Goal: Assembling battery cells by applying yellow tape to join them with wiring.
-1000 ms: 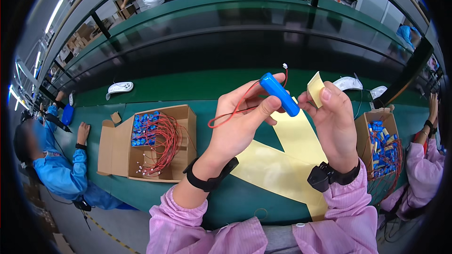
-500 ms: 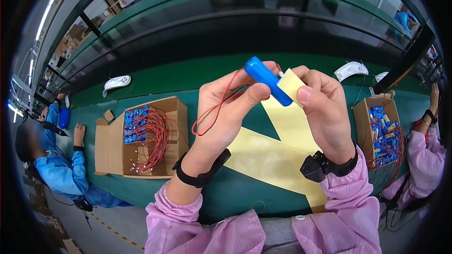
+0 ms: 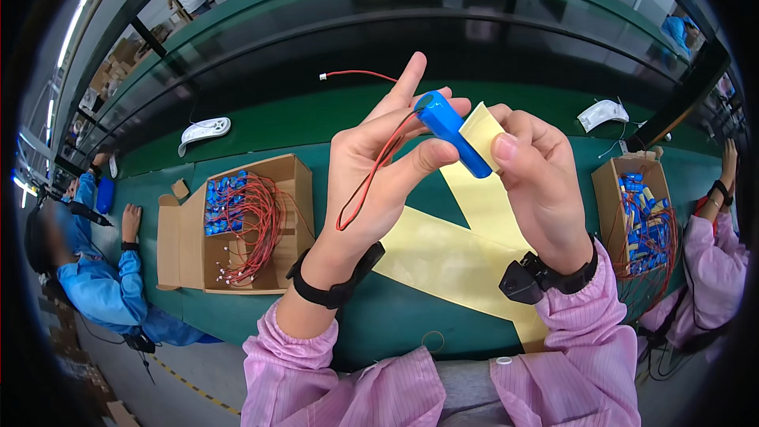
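My left hand [image 3: 383, 162] grips a blue cylindrical battery [image 3: 451, 133], tilted with its upper end to the left. A red and black wire [image 3: 370, 178] runs from that end and loops down over the palm; its white connector [image 3: 322, 77] sticks out beyond the fingers. Between thumb and fingers my right hand [image 3: 534, 162] pinches a small pale yellow paper piece [image 3: 481, 136], which lies against the battery's side. Whether the paper is stuck down cannot be seen. Below the hands, long yellow paper strips [image 3: 443, 257] lie crossed on the green table [image 3: 368, 332].
To the left stands an open cardboard box [image 3: 296, 205] of wired blue batteries [image 3: 225, 205]. Another box [image 3: 607, 198] of batteries with yellow pieces stands right. White devices [image 3: 204, 134] lie on the far green belt. Co-workers sit on both sides, one in a blue sleeve [image 3: 99, 281].
My left fingers have stretched upward, and the wire's connector has come out to the left of them. The yellow paper has turned a little against the battery.
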The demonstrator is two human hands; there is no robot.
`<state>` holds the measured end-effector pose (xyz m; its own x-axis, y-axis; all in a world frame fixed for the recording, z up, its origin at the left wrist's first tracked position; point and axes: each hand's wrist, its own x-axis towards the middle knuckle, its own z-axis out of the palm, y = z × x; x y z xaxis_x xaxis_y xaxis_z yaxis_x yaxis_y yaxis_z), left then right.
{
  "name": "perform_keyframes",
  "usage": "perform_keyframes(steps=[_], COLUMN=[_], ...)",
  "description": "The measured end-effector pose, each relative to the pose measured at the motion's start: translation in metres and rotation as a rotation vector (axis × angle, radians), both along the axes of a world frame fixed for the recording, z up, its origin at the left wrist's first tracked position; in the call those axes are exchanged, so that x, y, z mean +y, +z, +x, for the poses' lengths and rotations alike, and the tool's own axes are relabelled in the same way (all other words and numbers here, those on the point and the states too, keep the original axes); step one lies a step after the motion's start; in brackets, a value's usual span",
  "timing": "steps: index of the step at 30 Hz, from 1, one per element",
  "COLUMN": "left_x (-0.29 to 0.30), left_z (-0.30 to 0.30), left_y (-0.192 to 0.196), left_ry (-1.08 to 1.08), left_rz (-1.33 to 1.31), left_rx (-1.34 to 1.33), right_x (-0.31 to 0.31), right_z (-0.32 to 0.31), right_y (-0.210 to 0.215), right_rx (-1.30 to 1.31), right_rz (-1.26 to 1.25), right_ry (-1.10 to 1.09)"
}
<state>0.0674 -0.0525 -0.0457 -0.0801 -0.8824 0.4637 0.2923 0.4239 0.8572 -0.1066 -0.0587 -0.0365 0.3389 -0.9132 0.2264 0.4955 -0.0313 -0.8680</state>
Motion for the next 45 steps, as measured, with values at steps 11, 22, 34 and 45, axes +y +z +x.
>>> perform_keyframes(steps=[11,22,34,45], left_x=[-0.001,0.005,0.001,0.019], left_z=[-0.001,-0.001,-0.006,-0.023], left_y=[-0.001,0.000,-0.008,-0.008], left_ry=[0.033,0.018,-0.216,0.112], left_rz=[-0.062,-0.283,0.196,0.036], left_rx=[-0.038,-0.371,0.070,-0.226], right_x=[-0.006,-0.011,0.011,0.004], right_z=[0.003,-0.009,-0.004,0.004], right_y=[-0.007,0.000,0.017,-0.002], right_rx=[0.000,0.269,0.637,0.603], right_rz=[-0.004,0.106,-0.226,-0.397], right_ry=[-0.014,0.035,-0.152,-0.316])
